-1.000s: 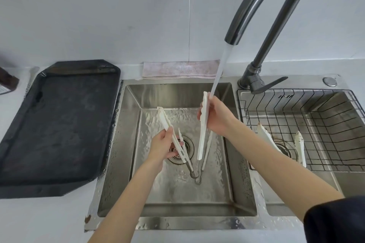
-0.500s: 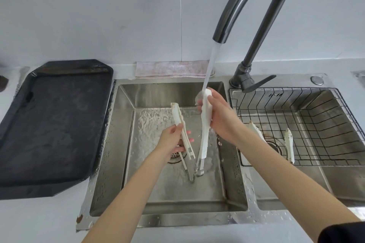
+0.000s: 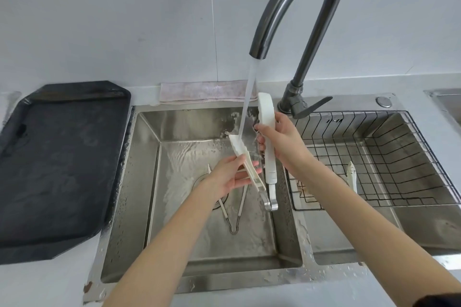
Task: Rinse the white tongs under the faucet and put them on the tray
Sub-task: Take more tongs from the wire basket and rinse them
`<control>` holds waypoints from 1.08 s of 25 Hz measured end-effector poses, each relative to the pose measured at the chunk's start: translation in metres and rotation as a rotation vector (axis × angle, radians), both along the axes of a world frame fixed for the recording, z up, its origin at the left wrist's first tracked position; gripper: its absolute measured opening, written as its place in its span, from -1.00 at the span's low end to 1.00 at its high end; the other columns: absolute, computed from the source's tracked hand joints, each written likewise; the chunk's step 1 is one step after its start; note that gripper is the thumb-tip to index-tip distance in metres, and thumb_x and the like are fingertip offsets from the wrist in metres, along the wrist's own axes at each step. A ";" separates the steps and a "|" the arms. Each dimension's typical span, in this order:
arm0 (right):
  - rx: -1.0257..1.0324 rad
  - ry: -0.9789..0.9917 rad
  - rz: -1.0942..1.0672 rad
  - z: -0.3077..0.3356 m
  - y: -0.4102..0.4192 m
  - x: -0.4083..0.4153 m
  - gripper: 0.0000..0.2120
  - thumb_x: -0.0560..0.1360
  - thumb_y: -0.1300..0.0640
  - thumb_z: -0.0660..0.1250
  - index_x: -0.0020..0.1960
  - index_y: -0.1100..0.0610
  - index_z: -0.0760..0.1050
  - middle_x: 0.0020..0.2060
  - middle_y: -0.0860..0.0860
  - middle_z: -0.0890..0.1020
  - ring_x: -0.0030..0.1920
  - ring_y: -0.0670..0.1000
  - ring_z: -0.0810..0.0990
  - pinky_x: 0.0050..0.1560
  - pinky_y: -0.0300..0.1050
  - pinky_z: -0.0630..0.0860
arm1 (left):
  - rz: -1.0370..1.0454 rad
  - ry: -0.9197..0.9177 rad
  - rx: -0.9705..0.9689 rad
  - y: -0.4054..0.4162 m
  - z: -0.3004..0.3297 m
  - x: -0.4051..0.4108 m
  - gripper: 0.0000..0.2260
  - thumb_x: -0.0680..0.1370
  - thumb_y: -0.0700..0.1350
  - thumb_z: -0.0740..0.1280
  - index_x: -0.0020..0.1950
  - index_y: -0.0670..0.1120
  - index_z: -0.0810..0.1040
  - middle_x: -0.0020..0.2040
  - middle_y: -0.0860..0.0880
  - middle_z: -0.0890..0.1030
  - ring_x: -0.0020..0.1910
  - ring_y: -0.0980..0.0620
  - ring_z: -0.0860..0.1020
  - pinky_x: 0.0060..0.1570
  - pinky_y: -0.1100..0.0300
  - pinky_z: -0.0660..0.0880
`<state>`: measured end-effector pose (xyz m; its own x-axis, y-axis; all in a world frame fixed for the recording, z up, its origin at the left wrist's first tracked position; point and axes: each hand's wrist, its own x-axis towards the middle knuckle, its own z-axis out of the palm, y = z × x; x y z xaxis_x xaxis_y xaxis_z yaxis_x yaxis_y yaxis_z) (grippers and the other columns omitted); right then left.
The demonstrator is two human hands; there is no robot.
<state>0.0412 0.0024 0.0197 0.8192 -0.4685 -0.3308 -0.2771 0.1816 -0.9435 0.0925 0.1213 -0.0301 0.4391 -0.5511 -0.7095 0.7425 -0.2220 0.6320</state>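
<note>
I hold one pair of white tongs spread in a V over the left basin, its metal hinge pointing down. My left hand grips the left arm and my right hand grips the right arm. Water runs from the dark faucet and strikes the tip of the left arm. The right arm stands nearly upright just right of the stream. The black tray lies on the counter left of the sink, with nothing on it.
A second pair of tongs lies on the floor of the left basin near the drain. The right basin holds a wire basket with another white utensil. A folded cloth lies behind the sink.
Both hands have lifted the tongs higher. The left arm's tip has moved into the water stream, and the right arm has shifted just right of it.
</note>
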 end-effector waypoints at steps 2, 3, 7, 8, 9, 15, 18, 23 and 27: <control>-0.068 0.001 0.005 0.003 0.002 0.000 -0.59 0.53 0.28 0.24 0.35 0.18 0.26 -0.35 0.03 0.49 -0.38 -0.03 0.46 -0.18 -0.09 0.45 | -0.008 0.001 0.008 -0.001 0.002 0.000 -0.85 0.61 -0.15 0.13 0.12 -0.14 0.42 -0.15 -0.05 0.64 -0.28 0.10 0.67 -0.24 0.19 0.62; -0.089 -0.003 -0.001 0.004 0.002 0.000 -0.59 0.53 0.29 0.23 0.35 0.19 0.25 -0.33 0.03 0.50 -0.37 -0.04 0.46 -0.21 -0.11 0.46 | -0.005 0.002 0.008 -0.001 0.004 0.000 -0.85 0.61 -0.15 0.13 0.12 -0.14 0.42 -0.15 -0.05 0.64 -0.25 0.10 0.67 -0.23 0.19 0.61; -0.175 0.040 -0.053 0.003 0.002 0.000 -0.70 0.57 0.21 0.18 0.29 0.10 0.32 -0.29 -0.01 0.50 -0.39 -0.09 0.47 -0.39 -0.31 0.47 | 0.029 0.004 -0.016 -0.001 0.005 0.001 -0.85 0.60 -0.17 0.16 0.15 -0.13 0.41 -0.12 -0.08 0.64 -0.30 0.05 0.67 -0.06 0.11 0.59; -0.184 0.069 -0.065 -0.001 0.001 -0.001 -0.74 0.58 0.16 0.15 0.26 0.06 0.34 -0.27 -0.02 0.50 -0.39 -0.10 0.46 -0.40 -0.30 0.48 | 0.041 0.002 -0.028 0.000 0.005 0.003 -0.85 0.59 -0.17 0.17 0.14 -0.13 0.42 -0.12 -0.09 0.64 -0.30 0.04 0.67 -0.05 0.10 0.59; -0.172 0.105 -0.080 -0.008 -0.001 -0.001 -0.77 0.60 0.12 0.11 0.24 0.03 0.35 -0.25 -0.03 0.49 -0.38 -0.09 0.45 -0.36 -0.26 0.48 | 0.055 -0.003 -0.038 0.002 0.005 0.004 -0.86 0.59 -0.16 0.19 0.13 -0.12 0.42 -0.12 -0.08 0.64 -0.31 0.04 0.67 -0.09 0.11 0.60; 0.273 0.319 -0.235 -0.056 -0.004 -0.002 -0.77 0.63 0.02 -0.02 0.15 0.14 0.28 -0.27 0.05 0.40 -0.50 -0.09 0.28 -0.64 -0.30 0.28 | 0.004 -0.135 -0.044 0.015 0.011 0.012 -0.90 0.55 -0.02 0.25 -0.02 -0.03 0.42 -0.19 -0.02 0.56 -0.23 0.03 0.62 -0.19 0.15 0.62; 0.473 0.366 -0.233 -0.073 0.003 -0.005 -0.73 0.63 -0.01 -0.03 0.09 0.19 0.29 -0.39 0.04 0.42 -0.70 -0.15 0.26 -0.72 -0.38 0.19 | 0.033 -0.163 -0.056 0.010 0.014 0.014 -0.88 0.56 0.00 0.22 -0.04 -0.04 0.44 -0.15 -0.01 0.51 -0.15 0.04 0.56 -0.12 0.16 0.55; 0.584 0.409 -0.160 -0.080 0.013 -0.012 -0.71 0.63 -0.05 -0.05 -0.03 0.12 0.31 -0.78 -0.04 0.34 -0.78 -0.14 0.20 -0.69 -0.43 0.17 | 0.146 -0.111 -0.140 -0.003 0.021 0.018 -0.94 0.56 -0.12 0.24 0.01 -0.06 0.43 -0.20 0.00 0.51 -0.21 0.08 0.53 -0.18 0.22 0.48; 0.553 0.431 -0.159 -0.079 0.015 -0.011 -0.67 0.63 -0.06 -0.02 -0.19 0.09 0.33 -0.72 -0.04 0.30 -0.72 -0.11 0.22 -0.68 -0.37 0.26 | 0.172 -0.091 -0.170 -0.017 0.028 0.020 -0.83 0.54 -0.17 0.26 0.13 -0.08 0.40 -0.18 -0.01 0.45 -0.18 0.06 0.45 -0.10 0.19 0.44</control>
<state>0.0302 0.0177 -0.0594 0.4978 -0.2419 -0.8329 -0.5350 0.6702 -0.5144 0.1126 0.1044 -0.0017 0.5940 -0.5709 -0.5667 0.6988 0.0172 0.7151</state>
